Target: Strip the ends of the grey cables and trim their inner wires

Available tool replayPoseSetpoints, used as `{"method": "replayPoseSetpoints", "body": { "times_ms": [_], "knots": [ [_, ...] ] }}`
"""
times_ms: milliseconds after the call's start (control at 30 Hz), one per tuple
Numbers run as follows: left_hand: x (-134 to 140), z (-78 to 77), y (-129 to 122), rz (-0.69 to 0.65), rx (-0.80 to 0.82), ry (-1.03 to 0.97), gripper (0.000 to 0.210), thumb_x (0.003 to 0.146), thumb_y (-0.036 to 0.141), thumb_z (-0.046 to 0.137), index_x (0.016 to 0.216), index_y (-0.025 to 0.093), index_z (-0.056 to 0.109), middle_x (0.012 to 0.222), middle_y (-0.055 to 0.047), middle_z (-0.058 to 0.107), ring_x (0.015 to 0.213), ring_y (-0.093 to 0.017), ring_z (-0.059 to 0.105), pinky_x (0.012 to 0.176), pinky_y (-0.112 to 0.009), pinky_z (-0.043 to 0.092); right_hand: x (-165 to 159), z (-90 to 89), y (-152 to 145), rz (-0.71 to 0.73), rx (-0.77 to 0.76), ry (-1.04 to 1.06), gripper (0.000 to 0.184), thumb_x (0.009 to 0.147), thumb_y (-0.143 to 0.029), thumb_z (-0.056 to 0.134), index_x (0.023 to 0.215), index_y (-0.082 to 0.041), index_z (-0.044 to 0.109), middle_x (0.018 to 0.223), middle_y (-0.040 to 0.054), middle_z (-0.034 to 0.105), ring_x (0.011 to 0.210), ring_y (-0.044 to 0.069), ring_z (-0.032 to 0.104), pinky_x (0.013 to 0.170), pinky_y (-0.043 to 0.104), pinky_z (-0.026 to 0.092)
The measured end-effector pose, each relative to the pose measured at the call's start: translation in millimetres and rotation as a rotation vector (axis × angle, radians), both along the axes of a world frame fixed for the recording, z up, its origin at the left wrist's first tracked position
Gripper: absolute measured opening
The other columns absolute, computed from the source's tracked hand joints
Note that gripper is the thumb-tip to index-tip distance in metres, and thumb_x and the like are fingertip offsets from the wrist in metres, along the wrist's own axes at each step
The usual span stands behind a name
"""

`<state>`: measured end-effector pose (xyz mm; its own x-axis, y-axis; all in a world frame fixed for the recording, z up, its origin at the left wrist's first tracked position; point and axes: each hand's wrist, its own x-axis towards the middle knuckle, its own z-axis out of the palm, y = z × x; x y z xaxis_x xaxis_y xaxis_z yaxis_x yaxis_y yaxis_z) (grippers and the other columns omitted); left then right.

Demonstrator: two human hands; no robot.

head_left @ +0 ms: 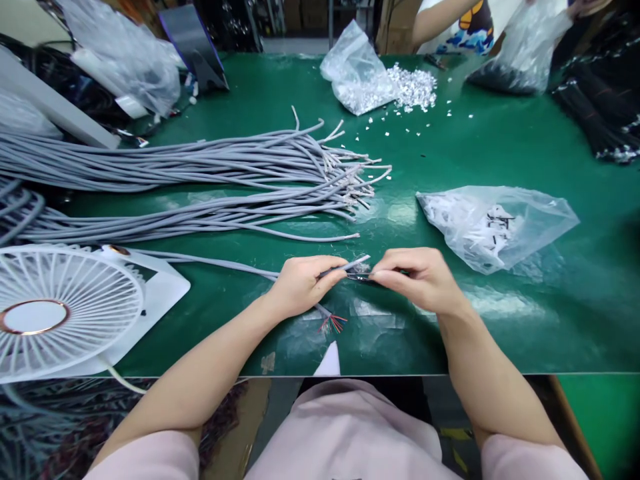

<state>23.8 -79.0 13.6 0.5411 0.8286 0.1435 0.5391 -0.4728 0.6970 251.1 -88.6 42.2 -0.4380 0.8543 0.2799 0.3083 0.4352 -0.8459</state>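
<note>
In the middle of the bench, my left hand (305, 283) is closed around a grey cable (240, 268), whose end sticks up past the fingertips. My right hand (417, 277) pinches a thin dark piece (359, 275) that bridges the small gap to the left fingers; its kind is too small to tell. Below the left hand lies a stripped cable end (333, 323) with red and other coloured wires fanned out. Just behind the hands are two bundles of grey cables (200, 163), their ends pointing right with pale stripped tips.
A white fan (165, 280) lies at the left. Right of my hands is a clear bag (540, 213) of small white and black parts. Farther back, another bag (357, 73) spills small whitish pieces (415, 90). Across the bench (525, 147), another person holds a plastic bag (530, 53).
</note>
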Motion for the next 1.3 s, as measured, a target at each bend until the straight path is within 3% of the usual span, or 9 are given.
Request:
{"method": "replayPoseSetpoints", "body": {
  "times_ms": [67,167,300,500,1067,1200,1300],
  "knots": [
    [0.6,1.9,0.2,0.023,-0.062,-0.017,0.030,0.092,0.037,0.047,0.104,0.020,0.069,0.099,-0.003,0.073,0.083,-0.015,0.066,0.075,-0.022,0.046,7.8,2.1,0.5,-0.111,0.016,0.067,0.021,0.084,-0.032,0.061,0.070,-0.017,0.067,0.063,0.0018,0.063,0.053,0.010,0.052,0.049,0.023,0.038],
    [0.4,5.2,0.5,0.052,-0.123,-0.043,0.030,0.091,0.037,0.048,0.100,0.019,0.070,0.090,-0.002,0.073,0.076,-0.013,0.065,0.071,-0.020,0.045,16.7,1.4,3.6,-0.225,0.108,-0.083,0.019,0.084,-0.028,0.060,0.069,-0.019,0.067,0.063,0.0013,0.063,0.053,0.011,0.052,0.050,0.024,0.038],
    [-0.7,8.2,0.2,0.054,-0.147,-0.060,0.029,0.090,0.035,0.049,0.097,0.017,0.071,0.082,-0.001,0.072,0.068,-0.011,0.062,0.065,-0.019,0.043,17.5,-4.1,6.7,-0.163,0.200,-0.361,0.018,0.086,-0.024,0.057,0.071,-0.018,0.066,0.068,0.0018,0.066,0.060,0.011,0.057,0.056,0.024,0.039],
    [-0.8,10.4,-0.5,0.037,-0.165,-0.052,0.030,0.089,0.035,0.049,0.097,0.017,0.072,0.084,-0.002,0.073,0.069,-0.012,0.062,0.065,-0.019,0.044,11.7,-9.5,5.5,-0.116,0.228,-0.501,0.020,0.088,-0.026,0.054,0.075,-0.017,0.067,0.072,0.0027,0.066,0.062,0.011,0.058,0.057,0.024,0.037],
    [-2.1,6.8,0.3,-0.010,-0.148,-0.037,0.029,0.090,0.034,0.049,0.097,0.017,0.071,0.090,-0.002,0.073,0.074,-0.012,0.064,0.068,-0.018,0.044,4.2,-16.0,6.3,-0.022,0.230,-0.442,0.020,0.089,-0.025,0.052,0.077,-0.016,0.066,0.072,0.0030,0.066,0.061,0.010,0.056,0.057,0.022,0.035],
    [-1.3,7.3,0.4,-0.006,-0.131,-0.006,0.028,0.089,0.034,0.049,0.100,0.017,0.069,0.075,0.000,0.070,0.060,-0.009,0.057,0.059,-0.018,0.040,2.0,-18.3,7.3,-0.059,0.226,-0.430,0.020,0.089,-0.025,0.053,0.078,-0.016,0.067,0.073,0.0028,0.067,0.062,0.010,0.056,0.058,0.022,0.036],
    [-0.3,6.6,-0.8,0.009,-0.099,-0.003,0.024,0.089,0.032,0.050,0.091,0.016,0.068,0.066,0.003,0.064,0.053,-0.007,0.050,0.054,-0.018,0.037,-0.5,-19.7,7.0,-0.069,0.223,-0.421,0.020,0.089,-0.026,0.053,0.079,-0.016,0.067,0.073,0.0027,0.067,0.062,0.010,0.056,0.059,0.022,0.036]
  ]
}}
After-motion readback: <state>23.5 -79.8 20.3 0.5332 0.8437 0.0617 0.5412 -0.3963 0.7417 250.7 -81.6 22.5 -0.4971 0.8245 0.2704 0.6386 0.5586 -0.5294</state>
